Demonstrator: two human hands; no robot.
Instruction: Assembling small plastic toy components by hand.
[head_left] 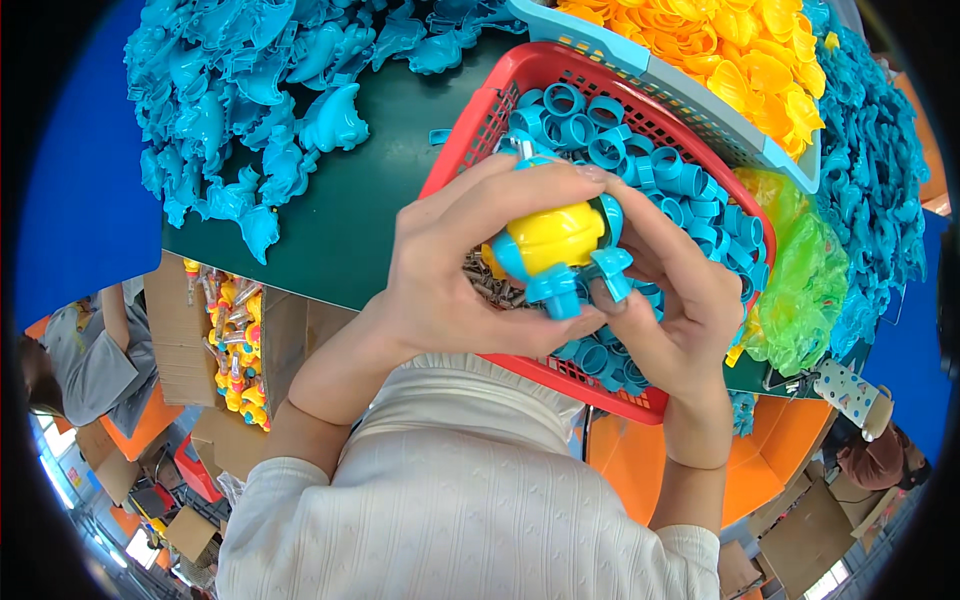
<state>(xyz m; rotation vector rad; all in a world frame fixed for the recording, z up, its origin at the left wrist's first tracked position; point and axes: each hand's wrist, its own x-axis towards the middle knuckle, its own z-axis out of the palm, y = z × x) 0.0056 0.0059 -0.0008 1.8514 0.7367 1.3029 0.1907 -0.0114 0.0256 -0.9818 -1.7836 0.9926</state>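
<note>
Over a red basket, both hands hold a small plastic toy with a rounded yellow body and blue parts. My left hand curves round its left side, fingers across the top and thumb low by a blue foot-like piece. My right hand is closed on the right side, its fingertips at a blue piece and a round blue part. The palms hide some of the toy. Beneath the hands, the basket holds many blue rings and, at its left, a heap of small metallic-looking pieces.
Blue molded parts are heaped at the far left of the dark green table. Behind the basket stands a light-blue crate of yellow shells. A green plastic bag lies right. Below left, a cardboard box holds yellow toys.
</note>
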